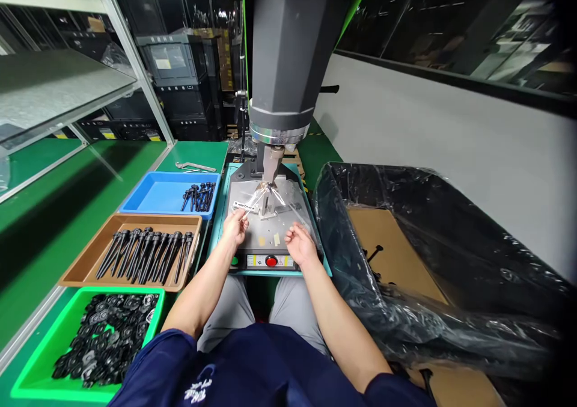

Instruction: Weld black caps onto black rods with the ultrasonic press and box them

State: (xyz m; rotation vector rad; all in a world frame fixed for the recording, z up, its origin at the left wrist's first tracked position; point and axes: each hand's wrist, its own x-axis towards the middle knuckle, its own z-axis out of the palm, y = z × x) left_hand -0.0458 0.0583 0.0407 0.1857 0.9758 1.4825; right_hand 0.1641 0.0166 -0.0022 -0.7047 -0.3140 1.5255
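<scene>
My left hand (235,226) pinches the near corner of a clear plastic film (256,201) that lies across the metal plate (270,229) of a press machine. The machine's grey column (288,52) ends in a narrow horn (269,165) pressing down on the film's middle. My right hand (300,246) rests curled at the plate's near right edge, its fingers bent; whether it holds the film's other end is hidden. A red button (271,261) sits on the machine's front between my hands.
To the left lie a blue tray (153,193) with a few black pins, a brown tray (90,263) with several long black pins, and a green bin (54,335) of small black parts. A cardboard box lined with black plastic (406,263) stands at the right.
</scene>
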